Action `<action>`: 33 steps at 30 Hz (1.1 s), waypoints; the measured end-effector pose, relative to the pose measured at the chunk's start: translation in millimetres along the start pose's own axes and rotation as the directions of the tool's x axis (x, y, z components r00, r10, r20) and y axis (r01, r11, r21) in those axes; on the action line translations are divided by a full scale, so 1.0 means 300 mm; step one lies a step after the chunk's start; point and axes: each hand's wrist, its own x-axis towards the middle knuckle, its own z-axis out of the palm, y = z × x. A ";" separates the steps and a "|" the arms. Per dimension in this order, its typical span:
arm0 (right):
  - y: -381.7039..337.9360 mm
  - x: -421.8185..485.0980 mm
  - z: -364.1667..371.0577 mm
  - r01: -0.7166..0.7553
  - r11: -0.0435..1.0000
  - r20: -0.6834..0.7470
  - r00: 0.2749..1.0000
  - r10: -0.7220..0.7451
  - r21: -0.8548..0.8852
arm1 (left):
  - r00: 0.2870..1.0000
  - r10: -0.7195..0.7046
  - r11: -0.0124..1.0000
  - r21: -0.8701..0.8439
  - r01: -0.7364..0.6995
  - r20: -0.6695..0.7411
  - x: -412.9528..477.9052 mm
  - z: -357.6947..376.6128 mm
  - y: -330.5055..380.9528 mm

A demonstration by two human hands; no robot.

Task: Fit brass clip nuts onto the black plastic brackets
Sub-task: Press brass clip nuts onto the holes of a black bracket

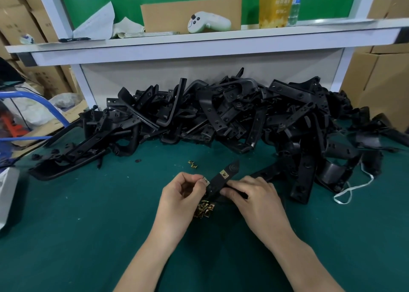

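The bracket in hand [218,184] is held just above the green tabletop [88,225], in front of the large pile of unfitted brackets [221,112] at the back. The right hand [254,200] grasps its near end with curled fingers and supplies the reaction force. The left hand [181,194] pinches a brass clip nut [207,181] between thumb and forefinger at the bracket's left edge. One fitted clip nut [224,174] already sits farther up the same bracket, near its rounded end. The step in hand appears to be seating the second nut. To do it well, present the open mouth of the clip square to the bracket edge so that both legs straddle the plastic. Push along the plane of the bracket, not across it, and brace the right hand against the push so the part does not pivot. Judge seating by alignment of the nut's threaded hole with the bracket's hole (whether they line up at present cannot be told, as the fingertips cover the area). A skewed clip is likely to spread or spring off; pull it back and re-present it rather than forcing it. Stock is close: a heap of clip nuts [204,210] lies on the tabletop beneath the left hand, and two loose nuts [193,164] lie just beyond the bracket.
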 end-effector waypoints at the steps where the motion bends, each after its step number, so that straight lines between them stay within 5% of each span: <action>1: 0.000 0.000 0.001 -0.004 1.000 0.000 1.000 0.004 0.010 | 1.000 0.004 1.000 0.010 -0.004 -0.004 -0.002 0.000 -0.001; 33: -0.007 -0.001 -0.003 -0.023 0.993 -0.017 1.000 0.025 0.113 | 0.999 0.030 0.995 0.097 -0.029 -0.013 -0.035 0.011 -0.015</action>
